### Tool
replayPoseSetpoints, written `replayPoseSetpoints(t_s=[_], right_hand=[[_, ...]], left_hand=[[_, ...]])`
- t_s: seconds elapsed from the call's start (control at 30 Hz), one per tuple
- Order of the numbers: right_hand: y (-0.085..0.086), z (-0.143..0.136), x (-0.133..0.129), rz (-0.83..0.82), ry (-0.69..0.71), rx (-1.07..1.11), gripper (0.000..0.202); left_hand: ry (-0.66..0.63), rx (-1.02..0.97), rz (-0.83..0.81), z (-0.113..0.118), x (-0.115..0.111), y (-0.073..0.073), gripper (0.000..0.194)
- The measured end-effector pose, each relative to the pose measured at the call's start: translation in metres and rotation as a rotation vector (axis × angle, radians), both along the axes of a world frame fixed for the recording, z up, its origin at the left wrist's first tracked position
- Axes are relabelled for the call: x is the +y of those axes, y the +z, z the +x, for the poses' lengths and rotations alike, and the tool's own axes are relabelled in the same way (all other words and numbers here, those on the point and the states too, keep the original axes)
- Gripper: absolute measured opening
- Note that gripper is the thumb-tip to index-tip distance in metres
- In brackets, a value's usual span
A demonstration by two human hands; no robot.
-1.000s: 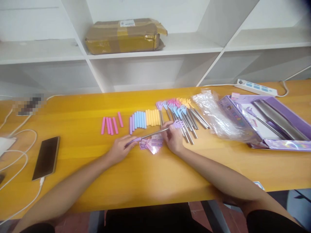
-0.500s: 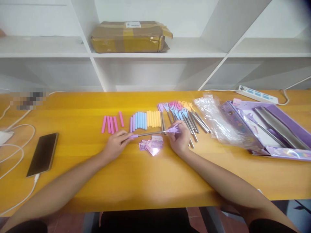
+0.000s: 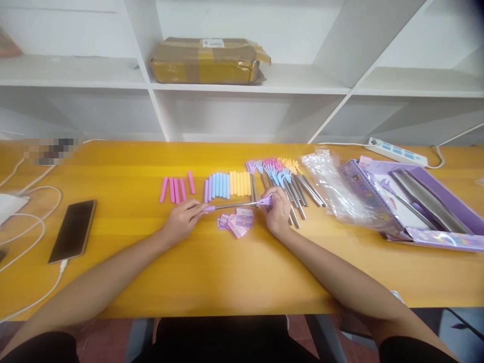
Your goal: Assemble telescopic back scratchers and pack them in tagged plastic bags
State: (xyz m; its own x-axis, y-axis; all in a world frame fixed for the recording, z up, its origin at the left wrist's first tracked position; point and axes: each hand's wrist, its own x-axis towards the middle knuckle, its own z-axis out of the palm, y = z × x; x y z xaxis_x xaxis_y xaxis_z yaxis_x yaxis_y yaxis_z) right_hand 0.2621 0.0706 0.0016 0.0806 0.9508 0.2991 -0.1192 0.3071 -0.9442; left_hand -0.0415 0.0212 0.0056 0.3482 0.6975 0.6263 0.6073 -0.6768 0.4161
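Level across the middle of the table lies a back scratcher (image 3: 238,204) with a metal rod, a purple handle and a purple claw head, held up by both hands. My left hand (image 3: 185,218) is closed around its purple handle end. My right hand (image 3: 278,212) grips the claw head, partly covering it. Small pink and purple cards (image 3: 238,222) lie in a loose pile just below the rod. Behind it stand rows of handle sleeves: purple, blue sleeves (image 3: 220,185) and yellow sleeves (image 3: 239,183), with several pink sleeves (image 3: 177,189) at the left.
Several back scratchers with coloured claws (image 3: 291,186) lie behind my right hand. Clear plastic bags (image 3: 333,186) and an opened purple box (image 3: 427,234) are at the right. A phone (image 3: 72,231) on a cable lies left. A power strip (image 3: 397,151) and taped parcel (image 3: 207,63) are behind.
My right hand has closed further over the claw head, which shows less now. The back scratcher stays between both hands, and the whole view has shifted slightly.
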Motion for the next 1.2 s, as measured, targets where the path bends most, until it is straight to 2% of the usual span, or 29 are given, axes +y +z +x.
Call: replayPoseSetpoints(t_s=[0.43,0.73,0.97,1.2], right_hand=[[-0.001,-0.005,-0.01,-0.035,0.035,-0.045,0.039],[-0.006,-0.02,-0.028,-0.001,0.057,-0.04,0.04],[-0.002,-0.03,-0.042,0.017,0.074,-0.03,0.039],[-0.011,-0.039,-0.048,0.038,0.082,-0.054,0.039]], left_hand=[[0.006,0.013,0.008,0.002,-0.003,-0.002,0.023],[-0.052,0.037,0.068,0.008,-0.01,-0.002,0.024],[-0.053,0.077,0.12,0.013,-0.017,-0.001,0.023],[-0.043,0.068,0.168,0.02,-0.021,-0.002,0.024]])
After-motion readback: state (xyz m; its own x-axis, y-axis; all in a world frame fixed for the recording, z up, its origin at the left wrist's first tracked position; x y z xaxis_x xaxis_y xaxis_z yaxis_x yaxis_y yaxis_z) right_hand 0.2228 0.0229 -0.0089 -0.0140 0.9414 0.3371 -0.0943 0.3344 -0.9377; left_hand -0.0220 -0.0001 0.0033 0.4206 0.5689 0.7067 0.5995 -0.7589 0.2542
